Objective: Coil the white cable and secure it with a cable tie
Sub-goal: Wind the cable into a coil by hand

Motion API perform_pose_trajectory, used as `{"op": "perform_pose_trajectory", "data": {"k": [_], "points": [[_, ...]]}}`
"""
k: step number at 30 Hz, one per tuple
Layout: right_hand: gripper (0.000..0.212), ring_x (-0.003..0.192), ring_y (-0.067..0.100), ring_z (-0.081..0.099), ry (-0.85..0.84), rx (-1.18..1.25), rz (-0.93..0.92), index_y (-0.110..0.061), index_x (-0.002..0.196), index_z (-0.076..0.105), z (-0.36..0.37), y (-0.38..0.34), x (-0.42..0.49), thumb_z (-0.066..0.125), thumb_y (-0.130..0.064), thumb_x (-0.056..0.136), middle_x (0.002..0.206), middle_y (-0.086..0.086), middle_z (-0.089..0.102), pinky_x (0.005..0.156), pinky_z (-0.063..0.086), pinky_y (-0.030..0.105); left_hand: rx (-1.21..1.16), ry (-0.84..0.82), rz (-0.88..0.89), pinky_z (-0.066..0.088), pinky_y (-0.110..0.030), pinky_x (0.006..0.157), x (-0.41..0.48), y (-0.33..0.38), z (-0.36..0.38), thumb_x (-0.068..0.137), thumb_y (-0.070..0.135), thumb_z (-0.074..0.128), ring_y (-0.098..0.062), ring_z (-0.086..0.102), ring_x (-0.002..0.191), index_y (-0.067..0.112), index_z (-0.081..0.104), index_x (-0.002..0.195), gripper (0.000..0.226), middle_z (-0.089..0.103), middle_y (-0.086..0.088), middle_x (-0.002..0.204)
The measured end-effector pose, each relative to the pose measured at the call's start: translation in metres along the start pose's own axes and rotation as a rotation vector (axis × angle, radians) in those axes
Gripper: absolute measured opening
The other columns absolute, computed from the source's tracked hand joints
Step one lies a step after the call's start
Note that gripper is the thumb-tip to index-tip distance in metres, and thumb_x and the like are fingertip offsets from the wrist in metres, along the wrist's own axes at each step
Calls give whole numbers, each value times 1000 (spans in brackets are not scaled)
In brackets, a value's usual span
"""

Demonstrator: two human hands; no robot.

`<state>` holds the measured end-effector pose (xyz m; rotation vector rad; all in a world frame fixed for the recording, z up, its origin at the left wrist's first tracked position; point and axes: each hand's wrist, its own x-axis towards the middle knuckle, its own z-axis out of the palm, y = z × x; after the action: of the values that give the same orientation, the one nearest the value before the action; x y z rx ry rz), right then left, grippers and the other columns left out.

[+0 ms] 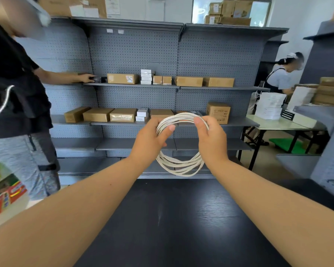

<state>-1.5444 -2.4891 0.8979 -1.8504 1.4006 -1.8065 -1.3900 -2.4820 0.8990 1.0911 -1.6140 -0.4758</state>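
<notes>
Stockroom: pegboard shelving [135, 47], cardboard boxes [122, 78]

A dark wood-grain table [181, 228] stands before a grey pegboard shelf unit [133, 47]. Its upper shelf [131, 84] carries a row of brown cardboard boxes [122, 78] and a small white stack [146, 77]. The middle shelf [239, 123] holds more brown cartons [98, 114]. Off right, a pale table [283, 125] bears piled white boxes [270, 106].

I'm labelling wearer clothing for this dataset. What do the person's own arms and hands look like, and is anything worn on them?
Nothing worn shows. The left hand and right hand are bare, with no gloves or rings visible. The left forearm and right forearm are bare down to the picture's edge: no sleeves, watch or wristband.
</notes>
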Motion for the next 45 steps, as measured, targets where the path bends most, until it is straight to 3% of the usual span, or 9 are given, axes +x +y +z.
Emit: {"op": "perform_pose_trajectory", "data": {"k": [5, 9, 13, 18, 24, 27, 30, 37, 45], "points": [[19, 68, 1, 48, 101, 130, 139, -18, 88, 57, -2, 8, -7, 45, -32, 96, 70, -15, 51, 59, 35, 5, -52, 27, -17, 38, -6, 49, -3, 4, 9, 94, 40, 44, 1, 53, 48, 37, 47, 84, 11, 55, 5, 73], [25, 62, 14, 44, 81, 207, 220, -23, 78, 54, 3, 12, -16, 44, -38, 95, 62, -10, 47, 62, 44, 29, -12, 134, -18, 41, -13, 56, -6, 5, 18, 96, 38, 42, -4, 48, 56, 29, 51, 91, 14, 49, 8, 65], [28, 57, 17, 51, -30, 195, 242, -16, 87, 56, -5, 13, -18, 41, -38, 96, 62, -1, 48, 47, 43, 16, 61, 188, 31, 35, -6, 55, -9, 7, 19, 96, 35, 44, 8, 47, 57, 27, 51, 91, 11, 46, 12, 61], [22, 75, 14, 57, -202, 40, 116, -19, 96, 51, -17, 14, -15, 42, -39, 95, 75, -3, 59, 62, 39, 26, 95, 175, 38, 34, -9, 50, -8, 15, 12, 95, 37, 45, 0, 43, 53, 27, 52, 90, 13, 41, 9, 57], [36, 90, 8, 55, -355, 7, -46, -22, 124, 43, -21, 3, -3, 53, -32, 91, 101, -10, 55, 73, 40, 16, 215, 110, 115, 33, -10, 52, -5, 20, 4, 95, 34, 46, -6, 42, 58, 23, 54, 89, 15, 43, 10, 59], [21, 80, 5, 59, -451, 90, -13, -27, 114, 46, -15, -3, -3, 49, -31, 94, 95, -7, 58, 74, 50, 22, 227, 114, 129, 33, -9, 56, -5, 18, 2, 95, 33, 47, -5, 44, 61, 20, 55, 92, 17, 47, 10, 63], [16, 60, 0, 54, -417, 50, 0, -25, 107, 52, -10, -5, -6, 44, -33, 95, 80, -8, 58, 58, 45, 18, 233, 98, 155, 33, -10, 55, -5, 15, 1, 96, 34, 46, -5, 44, 62, 23, 53, 90, 14, 48, 9, 64], [30, 85, 17, 53, -307, -178, -167, -13, 114, 57, -7, -7, -5, 47, -33, 94, 92, 1, 61, 69, 36, 30, 195, -9, 150, 42, -25, 62, -11, 1, -6, 94, 34, 48, -16, 55, 64, 25, 49, 102, 12, 50, 11, 64], [23, 74, 14, 47, -215, -139, -207, -7, 103, 58, -12, -7, 4, 49, -26, 95, 76, -8, 52, 59, 26, 21, 138, -37, -16, 49, -36, 77, -14, -11, -2, 88, 28, 60, -22, 64, 84, 27, 45, 102, 21, 64, -8, 86]]}}
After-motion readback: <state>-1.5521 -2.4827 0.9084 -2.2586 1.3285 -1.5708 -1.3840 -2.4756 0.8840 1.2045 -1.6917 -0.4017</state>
